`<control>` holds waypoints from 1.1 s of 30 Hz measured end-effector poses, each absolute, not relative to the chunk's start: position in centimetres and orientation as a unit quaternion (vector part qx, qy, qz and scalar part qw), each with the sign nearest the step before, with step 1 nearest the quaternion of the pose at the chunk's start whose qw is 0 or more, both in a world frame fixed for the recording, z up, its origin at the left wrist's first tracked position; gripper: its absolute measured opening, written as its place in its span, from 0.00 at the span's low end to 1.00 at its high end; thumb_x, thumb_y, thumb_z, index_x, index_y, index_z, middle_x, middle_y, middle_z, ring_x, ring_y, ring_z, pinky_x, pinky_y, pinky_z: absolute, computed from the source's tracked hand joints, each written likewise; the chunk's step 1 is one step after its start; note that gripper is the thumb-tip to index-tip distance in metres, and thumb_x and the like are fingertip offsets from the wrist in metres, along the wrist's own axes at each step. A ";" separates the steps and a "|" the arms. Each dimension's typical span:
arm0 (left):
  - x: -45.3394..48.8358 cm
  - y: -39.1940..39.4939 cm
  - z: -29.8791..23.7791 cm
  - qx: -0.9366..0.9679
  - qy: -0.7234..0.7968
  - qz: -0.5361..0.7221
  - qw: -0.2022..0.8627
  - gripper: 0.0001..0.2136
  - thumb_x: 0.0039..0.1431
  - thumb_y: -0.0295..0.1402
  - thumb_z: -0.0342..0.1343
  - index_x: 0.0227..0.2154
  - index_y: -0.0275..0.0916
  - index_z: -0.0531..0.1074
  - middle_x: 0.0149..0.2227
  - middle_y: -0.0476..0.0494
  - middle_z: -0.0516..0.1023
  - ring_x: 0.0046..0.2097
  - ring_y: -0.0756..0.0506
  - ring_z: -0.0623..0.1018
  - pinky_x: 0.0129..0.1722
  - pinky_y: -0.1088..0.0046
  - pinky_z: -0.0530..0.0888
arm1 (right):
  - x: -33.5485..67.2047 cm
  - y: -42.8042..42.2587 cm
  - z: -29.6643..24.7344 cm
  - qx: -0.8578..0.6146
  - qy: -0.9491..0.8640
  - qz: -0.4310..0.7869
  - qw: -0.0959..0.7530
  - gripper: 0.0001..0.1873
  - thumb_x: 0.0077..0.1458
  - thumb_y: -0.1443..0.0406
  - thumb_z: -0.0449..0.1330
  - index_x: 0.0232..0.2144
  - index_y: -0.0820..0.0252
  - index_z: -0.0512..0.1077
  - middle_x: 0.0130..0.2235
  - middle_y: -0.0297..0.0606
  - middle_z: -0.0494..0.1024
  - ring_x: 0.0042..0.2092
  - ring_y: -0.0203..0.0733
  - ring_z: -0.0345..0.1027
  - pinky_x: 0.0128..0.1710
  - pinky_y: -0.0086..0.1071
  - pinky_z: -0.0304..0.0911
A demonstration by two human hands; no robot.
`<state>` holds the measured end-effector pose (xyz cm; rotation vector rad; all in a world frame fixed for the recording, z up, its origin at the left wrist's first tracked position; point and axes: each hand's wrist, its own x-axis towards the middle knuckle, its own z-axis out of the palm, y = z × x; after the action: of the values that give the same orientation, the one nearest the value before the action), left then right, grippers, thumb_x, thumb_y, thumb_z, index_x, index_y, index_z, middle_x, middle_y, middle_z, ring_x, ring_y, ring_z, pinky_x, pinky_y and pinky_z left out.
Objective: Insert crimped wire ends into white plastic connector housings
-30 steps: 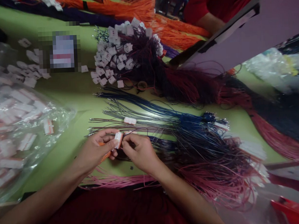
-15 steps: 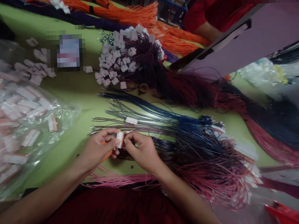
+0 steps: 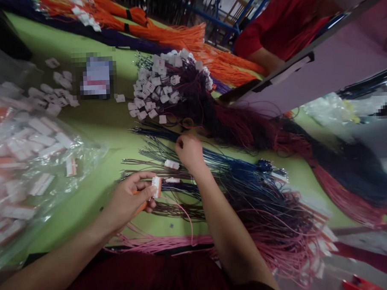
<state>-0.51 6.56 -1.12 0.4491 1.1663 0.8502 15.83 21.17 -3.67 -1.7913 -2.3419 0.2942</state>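
Note:
In the head view, my left hand (image 3: 134, 196) grips a white and orange wire connector (image 3: 156, 187) between thumb and fingers. A pink wire (image 3: 188, 215) runs from the connector and curves down toward the table edge. Something orange (image 3: 141, 200) shows inside the same palm; its kind is unclear. My right hand (image 3: 190, 153) is over the dark blue wires (image 3: 154, 131), fingers curled inward and their tips hidden. Two more white connectors, one (image 3: 171, 164) higher and one (image 3: 172, 180) lower, lie among the wires between my hands.
A clear plastic bag (image 3: 85, 154) of white and orange connectors spreads at left. Behind the wires lies a heap of white connectors (image 3: 152, 89) on dark red leads. Pink wires (image 3: 159, 241) line the front edge. A purple panel (image 3: 293, 85) and a person's red sleeve (image 3: 262, 31) are at right.
My right hand has left the connector and moved up and right to the dark blue wires. The pink wire at the connector now shows. My left hand keeps its grip.

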 end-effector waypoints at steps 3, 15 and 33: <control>-0.6 6.7 -1.0 0.201 0.532 0.372 0.734 0.19 0.48 0.37 0.62 0.42 0.37 0.66 0.24 0.53 0.74 0.22 0.52 0.73 0.23 0.74 0.70 | 15.9 21.4 -3.7 -0.591 -0.797 0.093 0.079 0.06 0.45 0.72 0.56 0.21 0.62 0.71 0.29 0.44 0.73 0.35 0.45 0.65 0.36 0.35 0.57; -0.5 6.9 -1.5 0.213 0.522 0.387 0.730 0.20 0.45 0.38 0.65 0.40 0.37 0.68 0.24 0.51 0.74 0.23 0.51 0.73 0.23 0.76 0.68 | 15.6 9.4 3.6 -0.387 -0.794 0.409 0.229 0.07 0.54 0.70 0.55 0.29 0.57 0.73 0.29 0.33 0.77 0.32 0.33 0.69 0.34 0.26 0.63; -0.4 6.7 -0.7 0.230 0.521 0.346 0.746 0.19 0.46 0.37 0.63 0.40 0.37 0.66 0.21 0.52 0.73 0.21 0.51 0.72 0.21 0.75 0.68 | 17.9 7.5 1.2 -0.530 -0.766 0.282 0.230 0.07 0.53 0.70 0.56 0.27 0.59 0.75 0.26 0.35 0.75 0.29 0.35 0.67 0.31 0.28 0.60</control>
<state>-0.44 6.73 -0.72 0.5027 1.1396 0.7566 17.92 7.47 1.20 -1.4574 -2.1085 0.7771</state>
